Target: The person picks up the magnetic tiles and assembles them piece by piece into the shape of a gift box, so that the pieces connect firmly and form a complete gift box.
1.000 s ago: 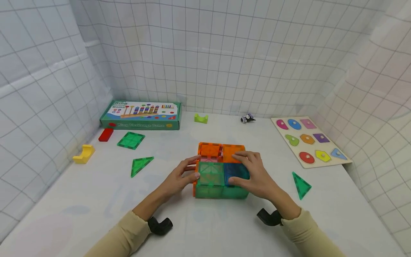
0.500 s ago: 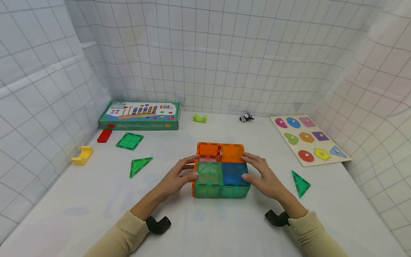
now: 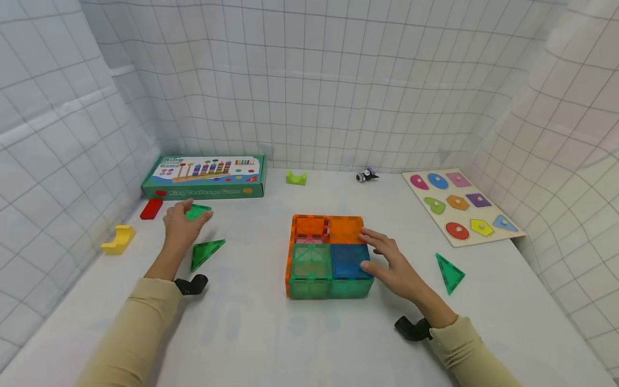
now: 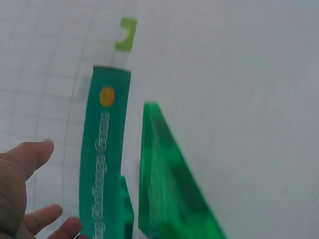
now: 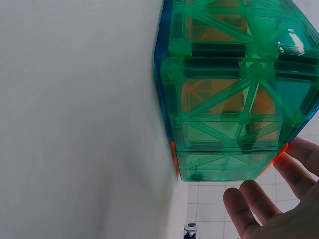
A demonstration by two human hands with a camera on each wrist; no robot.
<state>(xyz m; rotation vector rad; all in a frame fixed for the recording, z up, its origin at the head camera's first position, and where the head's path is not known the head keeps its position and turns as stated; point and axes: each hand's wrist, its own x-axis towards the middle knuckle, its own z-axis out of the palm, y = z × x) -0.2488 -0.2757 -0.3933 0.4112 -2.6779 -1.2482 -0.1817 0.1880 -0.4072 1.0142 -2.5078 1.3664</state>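
Note:
In the head view, a low box of translucent magnetic tiles (image 3: 312,260) stands mid-table. Its front is green, its top blue, green and orange, with one opening at the back left. My right hand (image 3: 394,266) lies along the box's right side, fingers extended, fingertips at the orange and blue top tiles. My left hand (image 3: 181,226) is at a green square tile (image 3: 197,211), which it partly covers; thumb and fingers are spread apart. In the left wrist view those fingers (image 4: 42,214) are extended. A green triangle tile (image 3: 207,252) lies just right of the left wrist.
Behind the left hand are a Ring Challenge Game box (image 3: 205,191) and a red block (image 3: 151,208). A yellow piece (image 3: 118,240) lies at left, a lime piece (image 3: 296,178) and small figure (image 3: 367,174) at the back. Right are a shape puzzle board (image 3: 452,224) and green triangle (image 3: 450,274).
My left hand has left the box's left side and moved left and back to the green square tile. My right hand has slid from the top of the box to its right side.

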